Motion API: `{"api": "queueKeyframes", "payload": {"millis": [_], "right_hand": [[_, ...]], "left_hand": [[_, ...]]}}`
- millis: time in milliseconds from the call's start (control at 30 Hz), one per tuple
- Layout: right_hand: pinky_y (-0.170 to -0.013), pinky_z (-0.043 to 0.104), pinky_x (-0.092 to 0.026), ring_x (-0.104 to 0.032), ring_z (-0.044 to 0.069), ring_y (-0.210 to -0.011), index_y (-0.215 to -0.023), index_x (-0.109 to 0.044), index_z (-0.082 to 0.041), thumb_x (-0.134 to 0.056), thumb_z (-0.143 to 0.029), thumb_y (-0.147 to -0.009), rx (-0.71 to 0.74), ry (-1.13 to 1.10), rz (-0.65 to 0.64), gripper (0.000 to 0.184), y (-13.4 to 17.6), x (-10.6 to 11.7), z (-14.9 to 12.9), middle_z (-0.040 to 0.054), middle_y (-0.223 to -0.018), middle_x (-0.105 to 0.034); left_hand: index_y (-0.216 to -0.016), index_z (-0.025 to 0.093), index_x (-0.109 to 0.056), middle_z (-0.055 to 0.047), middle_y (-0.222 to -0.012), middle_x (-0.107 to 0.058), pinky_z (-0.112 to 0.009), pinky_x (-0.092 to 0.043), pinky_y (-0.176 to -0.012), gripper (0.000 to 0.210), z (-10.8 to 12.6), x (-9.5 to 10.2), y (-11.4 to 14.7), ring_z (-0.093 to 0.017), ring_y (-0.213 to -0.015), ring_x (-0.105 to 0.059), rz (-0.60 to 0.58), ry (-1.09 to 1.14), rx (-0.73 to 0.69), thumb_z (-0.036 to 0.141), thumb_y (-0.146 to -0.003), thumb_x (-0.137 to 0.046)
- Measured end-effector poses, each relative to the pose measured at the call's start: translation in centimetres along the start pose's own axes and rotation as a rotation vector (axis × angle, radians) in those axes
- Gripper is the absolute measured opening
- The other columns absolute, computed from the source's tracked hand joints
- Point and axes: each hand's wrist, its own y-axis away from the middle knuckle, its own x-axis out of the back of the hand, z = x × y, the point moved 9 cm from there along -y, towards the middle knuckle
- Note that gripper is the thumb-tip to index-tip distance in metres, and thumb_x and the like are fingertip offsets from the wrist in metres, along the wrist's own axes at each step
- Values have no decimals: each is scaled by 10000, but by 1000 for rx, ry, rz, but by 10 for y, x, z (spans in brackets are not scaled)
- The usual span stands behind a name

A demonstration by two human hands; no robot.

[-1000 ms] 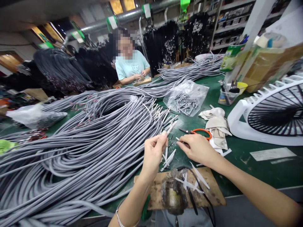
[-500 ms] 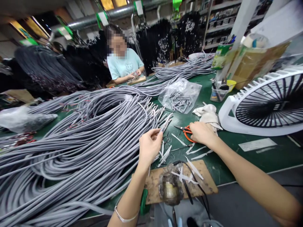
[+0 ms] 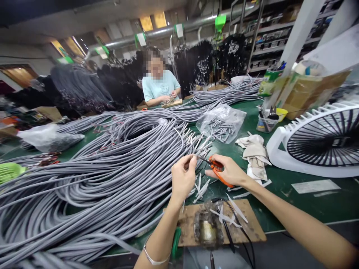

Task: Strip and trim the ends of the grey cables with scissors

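Note:
My left hand [image 3: 183, 173] is closed in a pinch at the loose ends of a large bundle of grey cables [image 3: 134, 149]. A grey cable end seems to be between its fingertips, mostly hidden by them. Orange-handled scissors [image 3: 214, 167] are in my right hand [image 3: 231, 172], fingers through and around the handles. The dark blades point left and reach my left fingertips. Whitish strips [image 3: 202, 188] lie on the green table just below the scissors.
A wooden board [image 3: 249, 220] with a metal roll and black cord is at the front edge. A clear bag of grey tube pieces [image 3: 221, 125], a cloth [image 3: 255, 155] and a white fan [image 3: 280, 149] stand beyond and right. Another person [image 3: 161, 87] sits across the table.
My right hand has lifted the scissors off the table and brought them left to my left fingertips. My left hand stays pinched beside the cable ends. The camera view has shifted.

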Motion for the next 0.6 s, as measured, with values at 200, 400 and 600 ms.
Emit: {"api": "queueKeyframes", "payload": {"millis": [200,400,600], "right_hand": [[-510,211,-264,-303,80,-549,-617,-372,-182,-589,-407,-730,-8,-170,3,332,1,-4,1,-57,-596,-329],[-509,216,-267,-312,84,-549,-631,-396,-181,-570,-417,-749,9,-146,8,316,3,-2,3,-51,-610,-338],[-515,214,-281,-339,85,-542,-602,-399,-179,-581,-380,-733,40,12,59,301,5,4,-3,-47,-594,-372]], "left_hand": [[-886,115,-681,-71,-805,-655,-239,-446,-660,230,4,-11,3,-153,-719,-586,-123,11,-8,273,-792,-545],[-907,108,-685,-45,-709,-604,-218,-397,-577,235,10,-13,4,-122,-622,-516,-156,-42,-52,250,-802,-529],[-889,104,-690,-53,-707,-619,-215,-379,-564,244,11,-20,6,-122,-612,-514,-212,-152,-75,239,-817,-500]]}}
